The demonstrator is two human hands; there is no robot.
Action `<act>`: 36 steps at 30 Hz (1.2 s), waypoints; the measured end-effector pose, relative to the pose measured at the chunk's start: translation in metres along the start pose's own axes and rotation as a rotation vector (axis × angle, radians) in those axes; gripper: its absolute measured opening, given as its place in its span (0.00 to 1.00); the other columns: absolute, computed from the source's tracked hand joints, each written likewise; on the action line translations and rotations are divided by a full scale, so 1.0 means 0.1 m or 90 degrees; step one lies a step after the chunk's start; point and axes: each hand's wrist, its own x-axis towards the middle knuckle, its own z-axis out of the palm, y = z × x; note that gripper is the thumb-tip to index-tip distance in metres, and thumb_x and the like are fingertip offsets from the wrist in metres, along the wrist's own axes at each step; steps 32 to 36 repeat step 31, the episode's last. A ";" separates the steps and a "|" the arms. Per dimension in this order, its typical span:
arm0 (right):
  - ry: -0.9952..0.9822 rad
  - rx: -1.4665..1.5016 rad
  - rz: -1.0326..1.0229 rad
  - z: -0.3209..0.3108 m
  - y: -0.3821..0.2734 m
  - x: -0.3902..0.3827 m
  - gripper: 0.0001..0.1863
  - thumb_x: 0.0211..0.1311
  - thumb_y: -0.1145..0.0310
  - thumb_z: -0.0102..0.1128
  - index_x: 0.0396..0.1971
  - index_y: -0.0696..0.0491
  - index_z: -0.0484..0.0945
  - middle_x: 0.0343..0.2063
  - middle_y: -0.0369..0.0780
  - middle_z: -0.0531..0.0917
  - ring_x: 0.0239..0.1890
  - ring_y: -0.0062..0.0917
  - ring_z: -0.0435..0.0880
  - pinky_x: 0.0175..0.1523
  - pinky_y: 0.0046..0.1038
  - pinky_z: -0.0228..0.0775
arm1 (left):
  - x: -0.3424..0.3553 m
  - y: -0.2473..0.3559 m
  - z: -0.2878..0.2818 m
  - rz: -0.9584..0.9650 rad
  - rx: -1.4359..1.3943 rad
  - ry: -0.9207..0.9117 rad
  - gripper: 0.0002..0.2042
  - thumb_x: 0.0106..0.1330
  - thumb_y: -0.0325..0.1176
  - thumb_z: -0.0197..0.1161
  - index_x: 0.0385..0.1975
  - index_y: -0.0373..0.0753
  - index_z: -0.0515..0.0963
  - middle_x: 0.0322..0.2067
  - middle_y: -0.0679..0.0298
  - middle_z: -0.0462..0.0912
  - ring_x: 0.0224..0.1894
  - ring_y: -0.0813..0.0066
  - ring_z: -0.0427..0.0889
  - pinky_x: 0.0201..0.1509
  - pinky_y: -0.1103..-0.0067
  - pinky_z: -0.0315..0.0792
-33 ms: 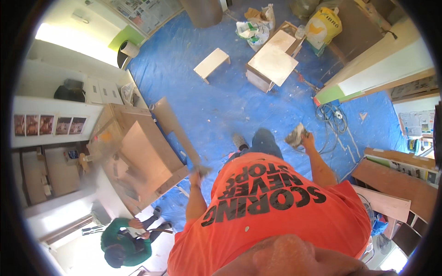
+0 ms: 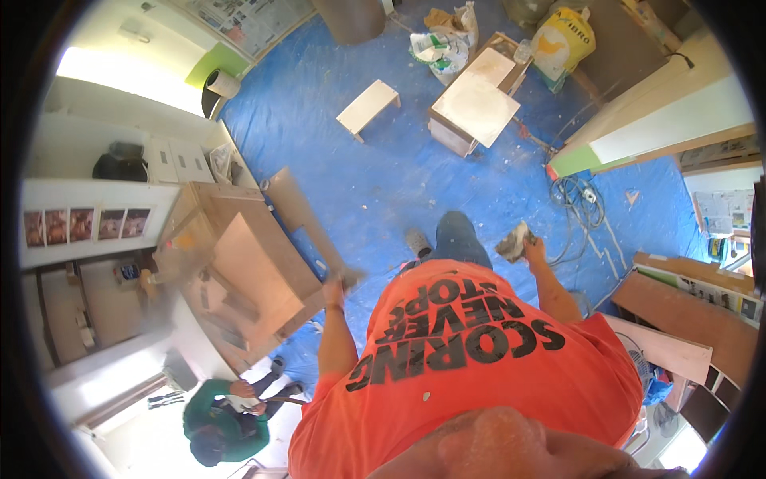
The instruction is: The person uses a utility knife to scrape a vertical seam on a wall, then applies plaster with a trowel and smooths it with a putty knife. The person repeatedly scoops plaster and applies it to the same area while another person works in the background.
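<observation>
My right hand [image 2: 535,251] is out to the right of my body, closed round a broad flat scraper [image 2: 515,241] smeared with pale, plaster-like material. On the other side, my left hand [image 2: 333,294] is closed on a small greyish thing [image 2: 349,277], too blurred to name. That hand is close to the near end of a long brown board [image 2: 299,211] and beside a large wooden box [image 2: 267,279]. My legs and one shoe [image 2: 416,242] show beyond my orange shirt, above the blue floor sheet [image 2: 375,188].
Ahead stand a small white bench [image 2: 369,108], a pale-topped box [image 2: 476,104] and a yellow sack [image 2: 562,44]. Coiled cables [image 2: 576,199] lie at the right. A person in green [image 2: 225,423] is at the lower left. Loose boards [image 2: 678,315] are at the lower right.
My left hand has moved slightly forward. My right hand and the scraper have shifted a little toward the lower right of the picture. The person in green appears slightly farther right.
</observation>
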 end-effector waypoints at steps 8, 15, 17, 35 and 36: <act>0.097 0.157 0.455 0.95 -0.13 -0.43 0.16 0.66 0.65 0.65 0.50 0.46 0.72 0.34 0.36 0.79 0.32 0.26 0.81 0.32 0.34 0.79 | 2.15 3.91 0.74 0.211 0.050 -0.173 0.26 0.78 0.52 0.53 0.37 0.30 0.83 0.26 0.59 0.86 0.25 0.75 0.83 0.27 0.78 0.75; 0.183 0.147 0.251 1.65 -1.09 1.28 0.22 0.66 0.56 0.64 0.54 0.52 0.76 0.44 0.41 0.83 0.45 0.33 0.83 0.44 0.37 0.80 | 2.98 4.52 1.83 0.387 0.415 -0.270 0.35 0.79 0.58 0.42 0.32 0.32 0.87 0.24 0.51 0.86 0.29 0.57 0.86 0.38 0.63 0.76; 0.215 0.243 0.215 1.81 -2.44 1.58 0.28 0.64 0.54 0.70 0.58 0.53 0.74 0.53 0.41 0.80 0.52 0.30 0.80 0.48 0.38 0.81 | 3.11 5.00 2.25 0.407 0.412 -0.322 0.31 0.80 0.54 0.44 0.32 0.32 0.85 0.23 0.49 0.84 0.28 0.57 0.86 0.35 0.62 0.75; 0.700 0.490 0.276 2.40 -4.48 0.52 0.16 0.72 0.67 0.62 0.54 0.57 0.73 0.53 0.41 0.84 0.54 0.25 0.85 0.52 0.31 0.81 | 4.89 6.95 4.07 0.198 0.576 -0.664 0.35 0.79 0.56 0.47 0.11 0.37 0.74 0.12 0.61 0.76 0.15 0.64 0.71 0.24 0.63 0.66; 0.700 0.490 0.276 2.40 -4.48 0.52 0.16 0.72 0.67 0.62 0.54 0.57 0.73 0.53 0.41 0.84 0.54 0.25 0.85 0.52 0.31 0.81 | 4.89 6.95 4.07 0.198 0.576 -0.664 0.35 0.79 0.56 0.47 0.11 0.37 0.74 0.12 0.61 0.76 0.15 0.64 0.71 0.24 0.63 0.66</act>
